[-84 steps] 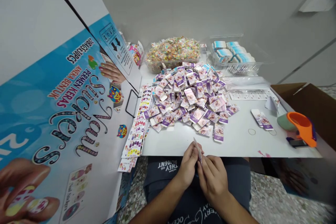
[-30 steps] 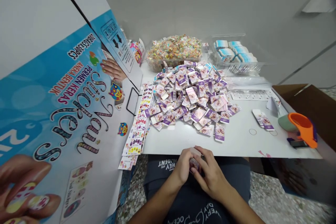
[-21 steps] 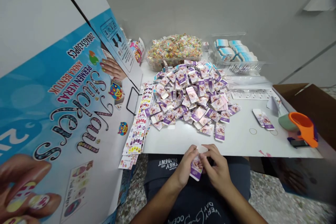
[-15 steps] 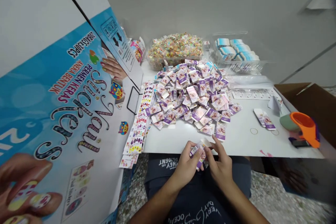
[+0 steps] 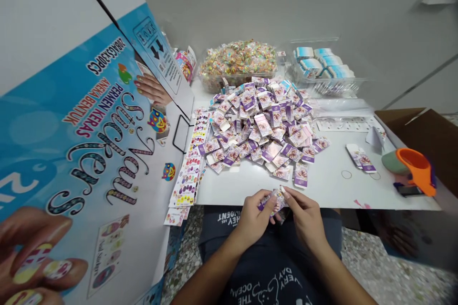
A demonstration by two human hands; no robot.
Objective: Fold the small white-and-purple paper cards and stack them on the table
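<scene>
Just off the table's front edge, my left hand (image 5: 255, 217) is wrapped round a small purple-and-white printed carton (image 5: 276, 201). My right hand (image 5: 307, 213) pinches the carton's right end between thumb and fingers; the fingertips hide the flap there. Straight ahead lies a big heap of similar small cartons (image 5: 263, 126), some with open flaps. One purple carton (image 5: 301, 175) rests at the front of that heap, closest to my hands.
Behind the heap stand a clear tub of wrapped candies (image 5: 239, 59) and a clear tray of blue-white card stacks (image 5: 324, 64). Sticker strips (image 5: 189, 171) line the left, beside a large printed box (image 5: 107, 119). An orange tape dispenser (image 5: 417, 169) and flat cartons (image 5: 360, 158) lie right.
My right fingers have closed from a raised, spread pose into a pinch at the carton's right end. The carton has tilted in my left hand. The view has shifted slightly.
</scene>
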